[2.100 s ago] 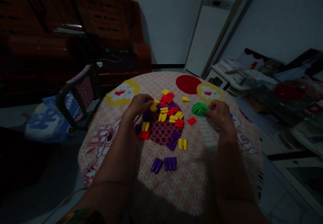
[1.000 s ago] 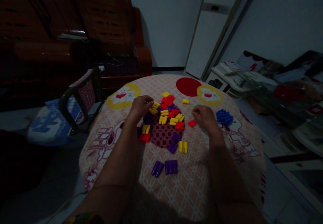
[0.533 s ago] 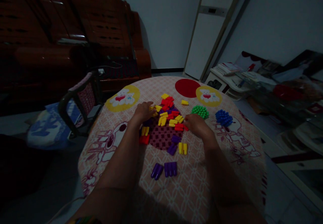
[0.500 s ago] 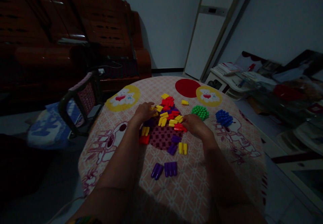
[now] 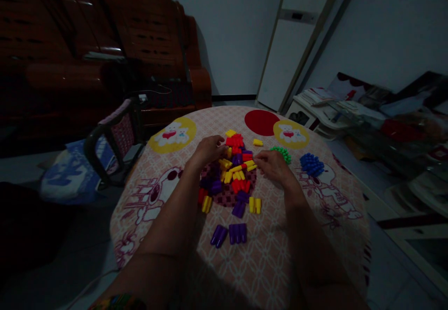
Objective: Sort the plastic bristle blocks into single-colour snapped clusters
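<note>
A heap of plastic bullet-shaped building pieces in yellow, red and purple lies between my hands. My left hand (image 5: 210, 151) is at the heap's left side, fingers apart and curved beside a yellow piece (image 5: 229, 152) and a red cluster (image 5: 235, 141). On the other side, my right hand (image 5: 275, 165) has its fingers stretched toward a yellow piece (image 5: 250, 164), its fingertips at or touching it. Red pieces (image 5: 241, 186) lie at the heap's near edge. Closer to me are a purple pair (image 5: 219, 236) and a purple group of three (image 5: 238, 233).
The round table has a patterned cloth (image 5: 262, 263). A green knobbly cluster (image 5: 285, 154), partly behind my right hand, and a blue one (image 5: 311, 164) lie at right. A chair (image 5: 119, 137) stands left; a cluttered cabinet (image 5: 325, 114) is at right.
My left hand has moved right and slightly up, my right hand up and slightly right. Pieces in the heap have shifted; several purple ones at its left are now uncovered. The green cluster is now partly hidden.
</note>
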Action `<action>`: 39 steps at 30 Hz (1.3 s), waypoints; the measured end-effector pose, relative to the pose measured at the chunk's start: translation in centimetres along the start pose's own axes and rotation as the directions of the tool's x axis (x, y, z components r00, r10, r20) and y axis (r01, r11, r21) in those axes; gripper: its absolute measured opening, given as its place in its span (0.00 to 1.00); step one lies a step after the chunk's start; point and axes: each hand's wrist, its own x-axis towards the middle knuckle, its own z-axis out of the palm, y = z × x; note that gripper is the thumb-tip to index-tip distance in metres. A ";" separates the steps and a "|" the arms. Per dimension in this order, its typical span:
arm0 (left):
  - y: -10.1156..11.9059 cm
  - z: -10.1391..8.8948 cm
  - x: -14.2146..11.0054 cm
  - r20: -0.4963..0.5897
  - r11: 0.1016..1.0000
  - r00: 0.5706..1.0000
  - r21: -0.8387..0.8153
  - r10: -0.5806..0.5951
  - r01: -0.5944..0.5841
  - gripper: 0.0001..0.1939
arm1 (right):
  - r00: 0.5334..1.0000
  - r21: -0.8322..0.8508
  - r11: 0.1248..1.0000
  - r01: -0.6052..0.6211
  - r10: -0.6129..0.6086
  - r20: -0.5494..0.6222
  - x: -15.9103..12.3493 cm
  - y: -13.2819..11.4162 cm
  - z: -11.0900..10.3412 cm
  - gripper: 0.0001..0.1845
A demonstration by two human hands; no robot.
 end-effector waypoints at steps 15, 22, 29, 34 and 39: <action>9.5 7.3 9.3 0.106 0.979 0.978 0.114 -0.179 0.167 0.41 | 0.982 0.249 0.962 -0.113 0.146 -0.121 -0.1 0.6 -2.0 0.09; 8.9 8.7 9.6 -0.005 0.982 0.996 0.170 -0.088 0.088 0.30 | 0.979 0.271 0.954 -0.127 0.164 -0.121 -0.1 0.8 -2.1 0.09; 6.7 6.5 9.0 0.128 0.964 0.991 0.265 -0.024 -0.011 0.27 | 0.986 0.240 0.969 -0.064 0.098 -0.133 -0.3 0.3 -2.5 0.09; 5.8 5.0 4.3 0.172 0.966 0.980 0.221 0.097 -0.135 0.22 | 0.988 0.073 0.996 -0.053 0.063 -0.144 -0.3 -0.2 -2.0 0.09; 5.2 4.3 -1.2 0.081 0.963 0.966 0.089 0.247 -0.254 0.16 | 0.991 -0.110 0.991 -0.082 0.070 -0.113 -2.3 0.0 -0.2 0.10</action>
